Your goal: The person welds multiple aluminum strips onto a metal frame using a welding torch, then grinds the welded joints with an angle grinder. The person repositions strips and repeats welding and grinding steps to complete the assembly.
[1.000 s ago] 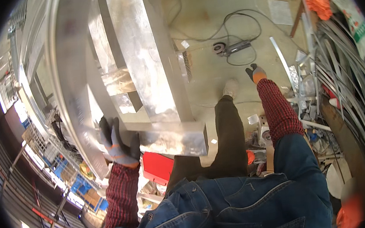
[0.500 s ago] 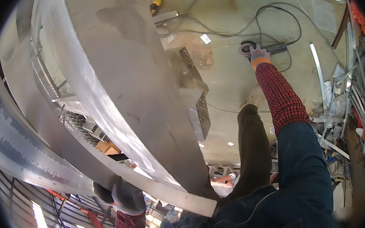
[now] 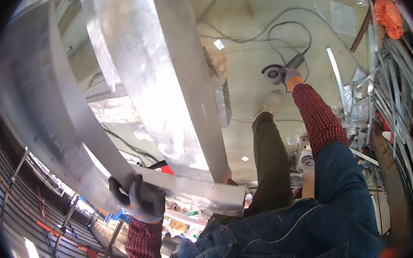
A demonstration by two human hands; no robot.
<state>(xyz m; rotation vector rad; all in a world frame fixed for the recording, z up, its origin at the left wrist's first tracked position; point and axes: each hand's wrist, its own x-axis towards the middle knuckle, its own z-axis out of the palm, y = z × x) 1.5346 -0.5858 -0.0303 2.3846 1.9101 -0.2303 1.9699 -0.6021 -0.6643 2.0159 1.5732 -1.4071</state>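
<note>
My right hand [image 3: 292, 77], in a grey glove with an orange cuff, is closed round an angle grinder [image 3: 295, 61]. The grinder's disc, with a dark guard around it, points left; its body runs up and to the right. At the lower left my left hand [image 3: 143, 199], in a grey and black glove, grips the edge of a large shiny sheet-metal frame [image 3: 187, 81]. The frame's bent metal panels stand between my hands and stretch away from me. Part of the left hand's fingers is hidden behind the metal edge.
A black power cord [image 3: 309, 33] loops over the greenish floor [image 3: 240, 71]. Many thin metal strips [image 3: 411, 109] lie piled at the right, with an orange cloth [image 3: 388, 16] above them. Metal scraps lie near my right leg. Railings [image 3: 11, 187] show at the lower left.
The grinder has turned and come nearer to me, and my right hand has shifted along its body. My view has shifted, and the metal frame appears turned. My left hand keeps hold of the frame.
</note>
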